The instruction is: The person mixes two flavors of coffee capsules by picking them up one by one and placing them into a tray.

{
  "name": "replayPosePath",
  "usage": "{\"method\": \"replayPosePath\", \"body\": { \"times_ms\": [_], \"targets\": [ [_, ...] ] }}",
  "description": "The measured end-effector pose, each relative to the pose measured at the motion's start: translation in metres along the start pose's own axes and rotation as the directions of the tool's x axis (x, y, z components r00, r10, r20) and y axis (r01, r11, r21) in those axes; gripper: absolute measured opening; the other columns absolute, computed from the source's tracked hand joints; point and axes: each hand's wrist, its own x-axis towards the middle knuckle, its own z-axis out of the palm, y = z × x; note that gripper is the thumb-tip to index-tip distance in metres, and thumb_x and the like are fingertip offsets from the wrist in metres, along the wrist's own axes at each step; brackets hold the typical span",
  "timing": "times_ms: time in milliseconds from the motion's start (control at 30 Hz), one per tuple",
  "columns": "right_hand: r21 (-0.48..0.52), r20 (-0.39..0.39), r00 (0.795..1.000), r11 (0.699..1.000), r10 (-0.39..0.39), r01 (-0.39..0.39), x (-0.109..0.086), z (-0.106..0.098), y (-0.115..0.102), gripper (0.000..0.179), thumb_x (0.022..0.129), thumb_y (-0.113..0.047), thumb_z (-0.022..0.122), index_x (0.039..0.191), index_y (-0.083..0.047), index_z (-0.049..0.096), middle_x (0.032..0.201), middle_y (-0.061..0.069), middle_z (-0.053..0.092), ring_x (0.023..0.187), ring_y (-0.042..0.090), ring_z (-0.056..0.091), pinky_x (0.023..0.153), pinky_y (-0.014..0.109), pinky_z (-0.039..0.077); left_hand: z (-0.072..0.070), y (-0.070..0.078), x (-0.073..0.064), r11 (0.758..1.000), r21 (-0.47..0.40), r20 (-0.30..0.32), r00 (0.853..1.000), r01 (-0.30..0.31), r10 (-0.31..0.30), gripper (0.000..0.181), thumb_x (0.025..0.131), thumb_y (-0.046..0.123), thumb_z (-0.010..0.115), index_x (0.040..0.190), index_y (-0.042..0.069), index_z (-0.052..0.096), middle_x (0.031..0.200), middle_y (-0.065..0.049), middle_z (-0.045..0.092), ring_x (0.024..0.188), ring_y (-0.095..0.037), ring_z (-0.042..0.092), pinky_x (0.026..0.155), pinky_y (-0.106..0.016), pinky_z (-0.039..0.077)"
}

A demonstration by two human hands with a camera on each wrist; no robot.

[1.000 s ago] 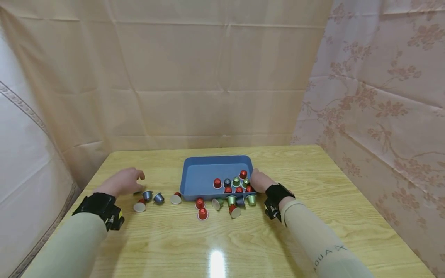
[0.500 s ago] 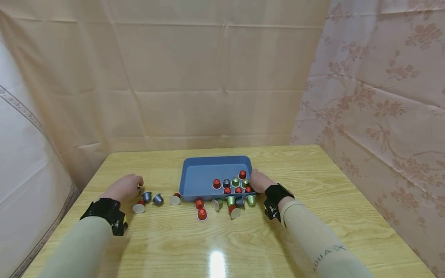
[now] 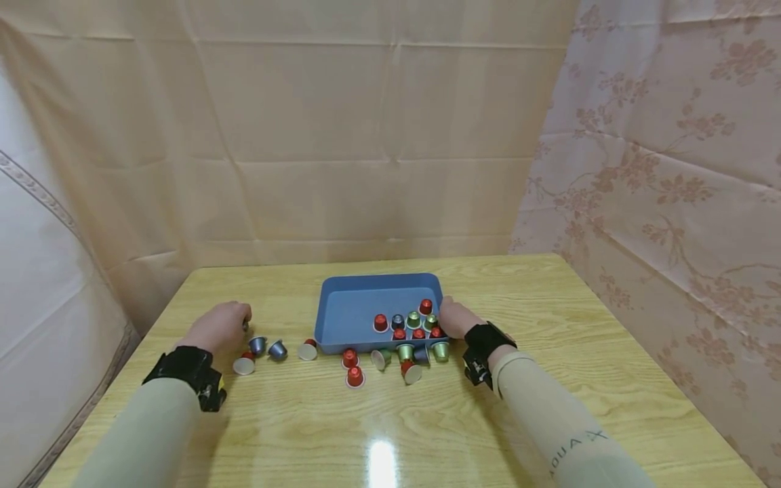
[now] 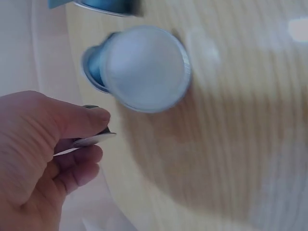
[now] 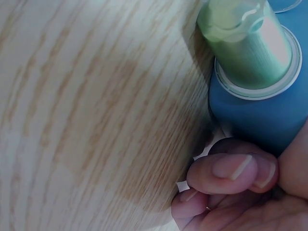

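Note:
My left hand [image 3: 216,328] is over the table's left side, pinching a dark coffee capsule [image 4: 95,138] between thumb and fingers; its rim shows in the left wrist view, the rest mostly hidden. Just right of that hand lie two blue-grey capsules [image 3: 277,350] and a red one [image 3: 244,364] with its pale lid turned up. At the right end of the blue tray [image 3: 354,298], my right hand [image 3: 457,317] has its fingers curled at the rim and grips it. Red, green and dark capsules [image 3: 413,319] stand in the tray's right part.
Along the tray's front side lie several capsules, among them red [image 3: 355,377], green [image 3: 441,351] and dark blue [image 3: 422,354] ones. One red capsule [image 3: 308,349] lies by the tray's front left corner. A beige curtain [image 3: 366,135] hangs behind the wooden table [image 3: 293,434].
My left hand has come down slightly to the right, and its fingers have closed on the dark capsule, which now sits a little higher. The right hand and the tray have stayed in place.

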Motion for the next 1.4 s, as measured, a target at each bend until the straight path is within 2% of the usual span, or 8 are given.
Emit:
{"method": "replayPosePath", "body": {
  "times_ms": [200,467,600,800,933,1167,1200,1400],
  "targets": [
    [-0.016,-0.006,1.000,1.000,-0.020,0.020,0.003,0.000,0.001,0.036,0.098,-0.010,0.039,0.119,0.019,0.037,0.085,0.021,0.057,0.071,0.024,0.058,0.067,0.035,0.047,-0.013,0.012,0.005,0.999,-0.001,-0.102,0.994,-0.040,0.040,0.016,0.083,-0.001,0.061,0.099,-0.002,0.061,0.088,-0.013,0.059,0.079,-0.027,0.057,0.072,-0.046,0.045],
    [-0.037,-0.010,0.999,0.999,-0.031,0.031,0.002,0.000,0.001,0.031,0.098,-0.010,0.040,0.113,0.017,0.040,0.077,0.017,0.054,0.067,0.023,0.057,0.062,0.034,0.046,-0.029,0.051,0.016,0.990,-0.088,-0.199,0.976,-0.107,0.088,0.021,0.085,0.004,0.063,0.105,0.001,0.059,0.095,-0.013,0.060,0.083,-0.026,0.056,0.077,-0.045,0.046],
    [-0.018,-0.004,1.000,1.000,-0.019,0.019,0.002,0.000,0.001,0.031,0.098,-0.010,0.038,0.114,0.017,0.039,0.078,0.016,0.052,0.068,0.023,0.055,0.063,0.034,0.045,-0.033,0.071,0.025,0.978,-0.116,-0.249,0.959,-0.172,0.139,0.023,0.084,0.008,0.065,0.106,0.002,0.060,0.097,-0.012,0.061,0.087,-0.026,0.056,0.080,-0.045,0.045],
    [-0.076,-0.014,0.999,0.996,-0.047,0.046,0.002,0.002,0.001,0.030,0.098,-0.009,0.040,0.111,0.018,0.041,0.076,0.016,0.051,0.066,0.024,0.056,0.061,0.034,0.046,-0.031,0.096,0.034,0.957,-0.140,-0.304,0.931,-0.255,0.204,0.023,0.081,0.011,0.070,0.102,0.003,0.063,0.100,-0.011,0.057,0.093,-0.027,0.054,0.081,-0.043,0.044],
    [-0.112,-0.023,0.997,0.991,-0.077,0.074,0.002,0.002,0.002,0.029,0.097,-0.007,0.040,0.110,0.019,0.042,0.076,0.017,0.051,0.065,0.024,0.057,0.061,0.035,0.046,-0.028,0.111,0.038,0.945,-0.169,-0.305,0.926,-0.282,0.222,0.024,0.080,0.011,0.072,0.101,0.003,0.063,0.100,-0.010,0.056,0.093,-0.026,0.052,0.080,-0.041,0.045],
    [-0.021,-0.003,1.000,1.000,-0.020,0.020,0.001,-0.001,-0.001,0.032,0.098,-0.009,0.037,0.115,0.018,0.039,0.078,0.017,0.054,0.066,0.023,0.056,0.063,0.034,0.046,-0.021,0.130,0.045,0.937,-0.215,-0.238,0.946,-0.274,0.222,0.024,0.081,0.013,0.071,0.103,0.007,0.062,0.100,-0.007,0.055,0.089,-0.022,0.053,0.077,-0.037,0.048],
    [-0.037,-0.006,0.999,0.999,-0.032,0.032,0.001,-0.001,-0.001,0.032,0.098,-0.009,0.037,0.115,0.019,0.039,0.078,0.018,0.054,0.066,0.023,0.056,0.063,0.035,0.046,-0.020,0.132,0.046,0.934,-0.222,-0.226,0.947,-0.279,0.229,0.024,0.081,0.013,0.071,0.103,0.007,0.061,0.099,-0.006,0.056,0.088,-0.022,0.053,0.077,-0.036,0.048],
    [-0.060,-0.005,0.999,0.997,-0.039,0.039,0.001,0.000,0.000,0.033,0.098,-0.009,0.039,0.114,0.019,0.039,0.079,0.018,0.054,0.067,0.023,0.057,0.063,0.034,0.046,-0.014,0.145,0.050,0.915,-0.223,-0.197,0.935,-0.335,0.294,0.024,0.081,0.012,0.070,0.103,0.008,0.061,0.097,-0.004,0.057,0.088,-0.019,0.054,0.078,-0.035,0.047]
  ]
}}
